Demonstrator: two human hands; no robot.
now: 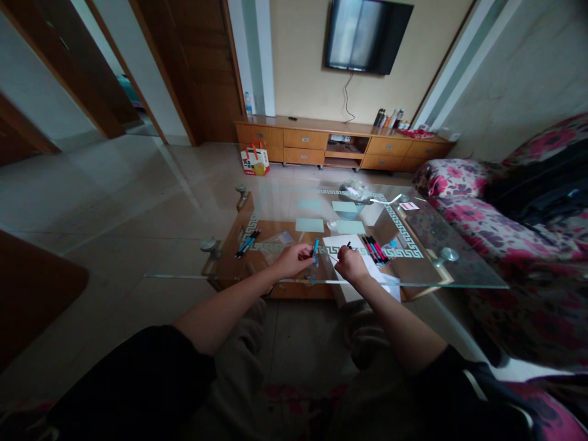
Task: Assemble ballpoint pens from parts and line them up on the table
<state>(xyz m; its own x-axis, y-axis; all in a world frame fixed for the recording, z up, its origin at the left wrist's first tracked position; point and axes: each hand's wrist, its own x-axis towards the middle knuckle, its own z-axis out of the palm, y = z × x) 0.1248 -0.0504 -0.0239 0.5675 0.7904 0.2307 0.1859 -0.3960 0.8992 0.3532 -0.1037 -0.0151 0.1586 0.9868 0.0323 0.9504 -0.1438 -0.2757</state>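
Glass surface (459, 278) is slick: left hand (294, 260) pinches a blue pen (315, 247), right hand (350, 264) pinches a dark pen (348, 245); either could slip and roll off the near edge.

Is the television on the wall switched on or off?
Cannot tell for sure. The television shows only pale vertical bands, like a window's reflection, with no clear picture; it looks off.
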